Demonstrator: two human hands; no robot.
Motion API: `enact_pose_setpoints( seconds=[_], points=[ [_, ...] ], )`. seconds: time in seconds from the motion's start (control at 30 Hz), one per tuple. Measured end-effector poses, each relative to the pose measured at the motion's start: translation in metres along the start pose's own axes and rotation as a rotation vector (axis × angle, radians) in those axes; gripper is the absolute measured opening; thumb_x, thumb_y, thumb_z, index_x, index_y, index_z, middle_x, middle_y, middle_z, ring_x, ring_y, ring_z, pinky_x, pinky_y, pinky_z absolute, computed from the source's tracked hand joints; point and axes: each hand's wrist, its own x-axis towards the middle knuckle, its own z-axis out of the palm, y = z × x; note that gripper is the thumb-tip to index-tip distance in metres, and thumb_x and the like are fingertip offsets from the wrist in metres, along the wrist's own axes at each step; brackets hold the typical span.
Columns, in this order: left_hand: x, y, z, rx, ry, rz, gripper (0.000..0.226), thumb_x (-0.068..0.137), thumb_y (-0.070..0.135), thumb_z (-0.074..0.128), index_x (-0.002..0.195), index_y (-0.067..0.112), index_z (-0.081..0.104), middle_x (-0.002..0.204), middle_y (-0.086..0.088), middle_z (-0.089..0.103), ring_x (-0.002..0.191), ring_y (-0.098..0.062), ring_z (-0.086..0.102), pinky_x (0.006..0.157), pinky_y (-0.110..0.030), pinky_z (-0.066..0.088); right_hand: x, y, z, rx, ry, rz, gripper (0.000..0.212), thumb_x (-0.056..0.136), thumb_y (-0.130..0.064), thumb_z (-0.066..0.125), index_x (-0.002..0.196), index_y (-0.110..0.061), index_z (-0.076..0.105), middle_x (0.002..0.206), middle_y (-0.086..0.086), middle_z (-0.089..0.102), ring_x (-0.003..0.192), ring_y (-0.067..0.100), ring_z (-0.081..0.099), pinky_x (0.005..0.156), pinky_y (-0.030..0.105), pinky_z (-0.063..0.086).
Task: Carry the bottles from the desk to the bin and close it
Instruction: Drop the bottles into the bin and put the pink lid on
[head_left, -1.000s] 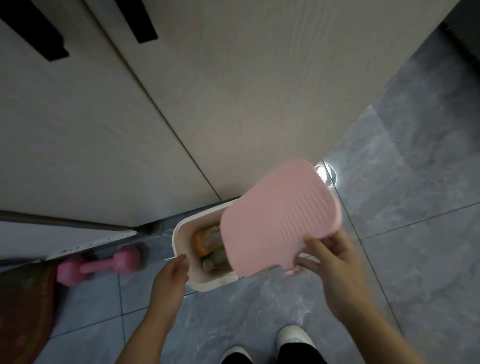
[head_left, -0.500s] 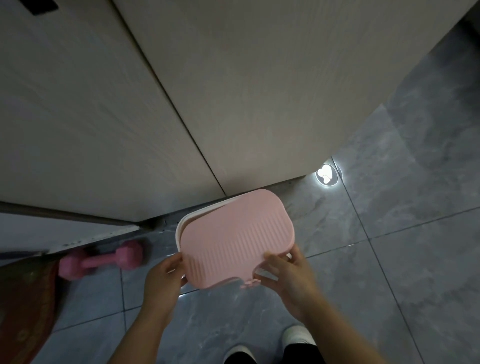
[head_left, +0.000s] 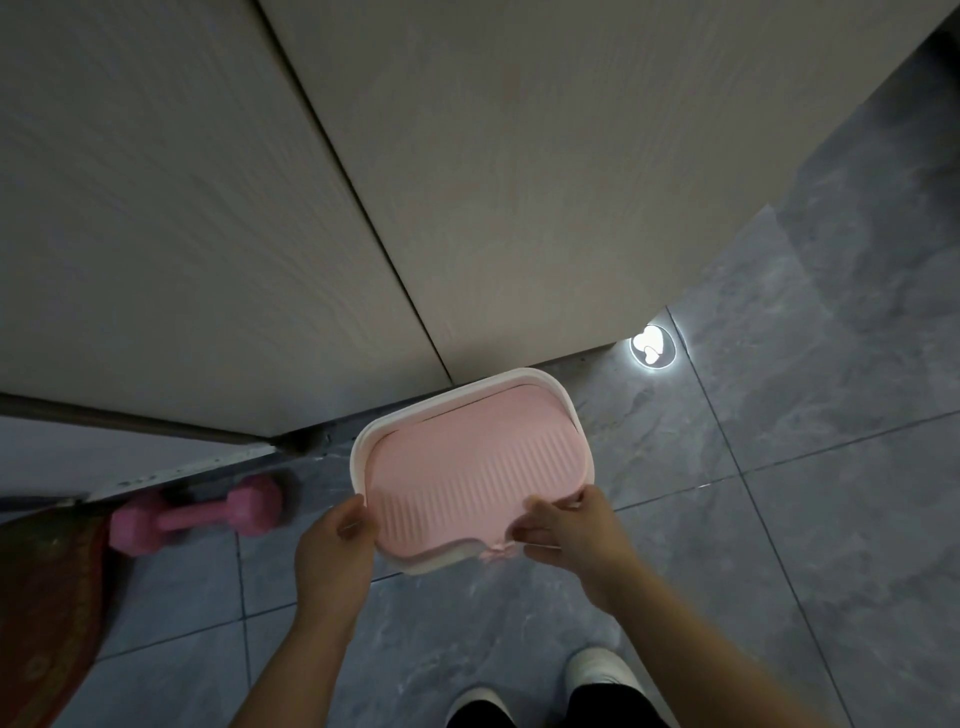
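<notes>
- Since half a second ago, ribbed pink plastic lid (head_left: 470, 470) has dropped from tilted to flat inside white plastic bin (head_left: 567, 400) rim; bottles hidden beneath.
- Left hand (head_left: 335, 548) grips lid's near-left edge, likely to steady it.
- Right hand (head_left: 563, 530) pinches near-right edge by the tab, probably to seat it.
- Pink dumbbell (head_left: 195, 514) lies on grey tile floor (head_left: 779, 519), left of the bin.

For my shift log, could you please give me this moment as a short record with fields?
bin: white bin on the grey floor, by the wooden doors
lid: pink ribbed lid lying inside the bin's rim
left hand: left hand grips the near left edge
right hand: right hand pinches the near right edge
nearby: pink dumbbell
</notes>
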Motion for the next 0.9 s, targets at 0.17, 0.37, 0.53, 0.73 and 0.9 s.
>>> enact_pose_setpoints(
  seconds=[0.17, 0.37, 0.53, 0.73, 0.9],
  points=[
    [0.002, -0.005, 0.002, -0.157, 0.005, -0.114, 0.020, 0.081, -0.001, 0.053, 0.094, -0.003, 0.069, 0.095, -0.022, 0.070, 0.092, -0.030, 0.066, 0.092, -0.042, 0.050, -0.003, 0.006, -0.006, 0.117, -0.012, -0.005, 0.025, 0.088, -0.005, 0.057, 0.111, -0.006, 0.046, 0.090, 0.021, 0.066, 0.070, 0.025, 0.068, 0.057, 0.029, 0.057],
    [-0.001, -0.007, 0.001, -0.213, 0.005, -0.170, 0.022, 0.081, 0.003, 0.060, 0.099, 0.004, 0.072, 0.092, -0.010, 0.070, 0.077, -0.014, 0.059, 0.080, -0.029, 0.044, -0.006, 0.013, -0.013, 0.232, -0.086, -0.052, 0.030, 0.087, 0.003, 0.056, 0.113, -0.011, 0.050, 0.090, 0.016, 0.064, 0.075, 0.026, 0.068, 0.072, 0.034, 0.060],
    [0.000, -0.005, 0.002, -0.258, 0.028, -0.169, 0.024, 0.083, 0.000, 0.059, 0.105, 0.004, 0.068, 0.095, -0.009, 0.068, 0.081, -0.017, 0.059, 0.079, -0.031, 0.044, -0.003, 0.008, -0.011, 0.217, -0.081, -0.041, 0.037, 0.089, 0.004, 0.054, 0.124, -0.001, 0.042, 0.101, 0.020, 0.058, 0.084, 0.029, 0.062, 0.078, 0.037, 0.057],
    [0.003, -0.006, 0.007, -0.326, 0.033, -0.209, 0.027, 0.085, -0.006, 0.052, 0.109, -0.007, 0.062, 0.103, -0.018, 0.065, 0.092, -0.029, 0.062, 0.084, -0.036, 0.050, -0.001, 0.008, -0.009, 0.121, -0.076, -0.024, 0.028, 0.091, 0.001, 0.051, 0.119, 0.001, 0.045, 0.103, 0.024, 0.059, 0.085, 0.029, 0.063, 0.084, 0.040, 0.053],
    [-0.002, -0.009, 0.009, -0.358, 0.042, -0.154, 0.023, 0.085, -0.006, 0.052, 0.092, 0.011, 0.065, 0.087, -0.009, 0.066, 0.078, -0.021, 0.062, 0.061, -0.018, 0.056, -0.001, 0.004, -0.010, -0.040, -0.110, -0.061, 0.008, 0.092, 0.001, 0.048, 0.096, -0.005, 0.053, 0.091, 0.023, 0.061, 0.079, 0.027, 0.063, 0.072, 0.031, 0.054]
  ],
)
